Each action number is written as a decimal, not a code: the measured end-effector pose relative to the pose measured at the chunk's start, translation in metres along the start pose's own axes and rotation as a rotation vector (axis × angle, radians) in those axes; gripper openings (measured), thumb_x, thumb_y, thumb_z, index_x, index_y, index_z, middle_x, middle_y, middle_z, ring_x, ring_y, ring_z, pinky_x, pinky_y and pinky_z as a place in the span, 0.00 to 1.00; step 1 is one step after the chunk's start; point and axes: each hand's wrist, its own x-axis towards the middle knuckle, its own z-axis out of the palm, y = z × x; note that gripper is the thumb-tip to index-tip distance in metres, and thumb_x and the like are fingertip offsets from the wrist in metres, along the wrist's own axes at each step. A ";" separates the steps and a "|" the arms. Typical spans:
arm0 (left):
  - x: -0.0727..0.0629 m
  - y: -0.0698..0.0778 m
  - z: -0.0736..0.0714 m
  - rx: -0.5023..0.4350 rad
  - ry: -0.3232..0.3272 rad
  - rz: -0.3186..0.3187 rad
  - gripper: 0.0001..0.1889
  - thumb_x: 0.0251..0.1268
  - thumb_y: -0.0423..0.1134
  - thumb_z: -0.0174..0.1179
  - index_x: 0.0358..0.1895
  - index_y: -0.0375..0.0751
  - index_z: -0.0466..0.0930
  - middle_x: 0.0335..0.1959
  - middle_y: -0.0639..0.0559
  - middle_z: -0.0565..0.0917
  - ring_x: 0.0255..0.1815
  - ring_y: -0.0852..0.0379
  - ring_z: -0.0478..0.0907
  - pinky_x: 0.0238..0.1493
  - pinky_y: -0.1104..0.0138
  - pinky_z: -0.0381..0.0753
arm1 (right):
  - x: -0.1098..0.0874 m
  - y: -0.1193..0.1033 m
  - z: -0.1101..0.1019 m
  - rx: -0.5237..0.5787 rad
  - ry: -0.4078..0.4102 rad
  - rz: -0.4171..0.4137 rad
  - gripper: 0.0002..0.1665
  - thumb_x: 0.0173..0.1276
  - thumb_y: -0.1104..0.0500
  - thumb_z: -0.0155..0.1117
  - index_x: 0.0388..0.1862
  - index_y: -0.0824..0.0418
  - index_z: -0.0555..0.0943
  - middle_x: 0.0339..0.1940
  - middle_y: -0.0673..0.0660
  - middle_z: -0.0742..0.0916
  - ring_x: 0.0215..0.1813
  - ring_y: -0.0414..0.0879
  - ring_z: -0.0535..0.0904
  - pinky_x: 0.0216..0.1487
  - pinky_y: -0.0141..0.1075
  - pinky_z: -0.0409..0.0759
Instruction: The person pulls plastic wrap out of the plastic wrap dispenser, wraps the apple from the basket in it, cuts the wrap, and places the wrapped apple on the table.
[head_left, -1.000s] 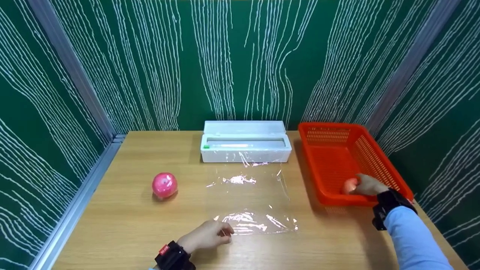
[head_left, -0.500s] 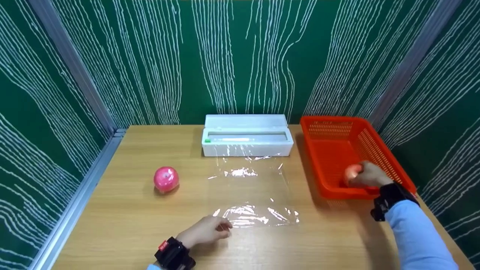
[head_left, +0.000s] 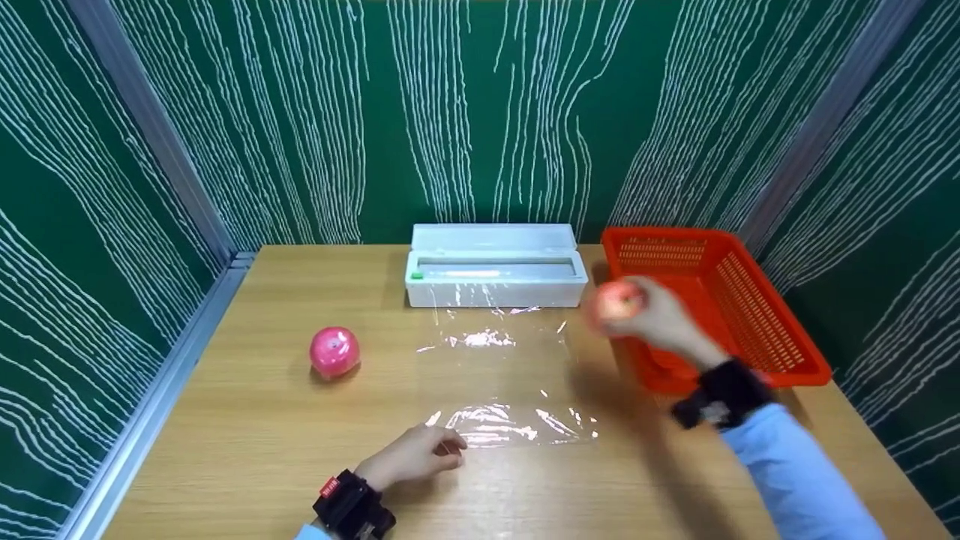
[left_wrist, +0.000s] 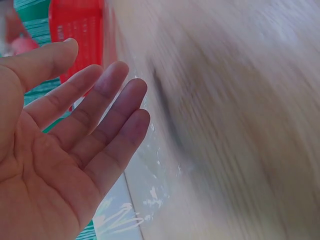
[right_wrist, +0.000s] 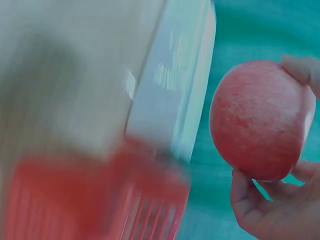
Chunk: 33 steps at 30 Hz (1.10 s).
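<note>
My right hand (head_left: 661, 321) grips a red apple (head_left: 616, 301) in the air by the basket's left rim. In the right wrist view, thumb and fingers hold the apple (right_wrist: 260, 120) from opposite sides. My left hand (head_left: 412, 455) is low over the table at the near left corner of a sheet of clear plastic film (head_left: 487, 382). Its fingers are relaxed, and the left wrist view shows the palm with nothing in it. The film lies on the wood, running from a white cling-film box (head_left: 495, 295) with its lid raised.
An orange-red plastic basket (head_left: 787, 367) stands at the right, beside the box. Left of the film sits a shiny pink round object (head_left: 334, 352). Green walls (head_left: 300, 112) with white wavy lines enclose the table at the back and sides.
The right hand has lifted the apple out of the basket and carried it leftward past the rim. The left hand stays almost in place. The head view has tilted slightly.
</note>
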 end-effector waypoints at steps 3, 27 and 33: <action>0.001 0.001 0.002 -0.012 -0.004 0.001 0.15 0.58 0.42 0.59 0.46 0.39 0.79 0.35 0.54 0.83 0.37 0.64 0.78 0.43 0.72 0.76 | 0.002 -0.018 0.040 0.050 -0.072 -0.096 0.41 0.39 0.56 0.78 0.55 0.59 0.72 0.46 0.56 0.79 0.46 0.50 0.72 0.48 0.40 0.73; 0.008 0.001 0.003 0.034 0.035 0.043 0.12 0.58 0.40 0.59 0.45 0.41 0.80 0.35 0.55 0.84 0.39 0.64 0.77 0.46 0.70 0.76 | -0.031 -0.020 0.168 -0.109 -0.443 -0.250 0.51 0.37 0.55 0.76 0.63 0.64 0.65 0.53 0.58 0.76 0.49 0.48 0.74 0.51 0.43 0.76; 0.014 0.011 0.007 0.111 0.198 0.112 0.10 0.57 0.37 0.59 0.43 0.43 0.81 0.42 0.53 0.83 0.45 0.57 0.78 0.50 0.64 0.76 | -0.034 -0.017 0.166 -0.098 -0.482 -0.234 0.55 0.41 0.54 0.75 0.68 0.64 0.60 0.56 0.60 0.75 0.51 0.50 0.74 0.52 0.45 0.75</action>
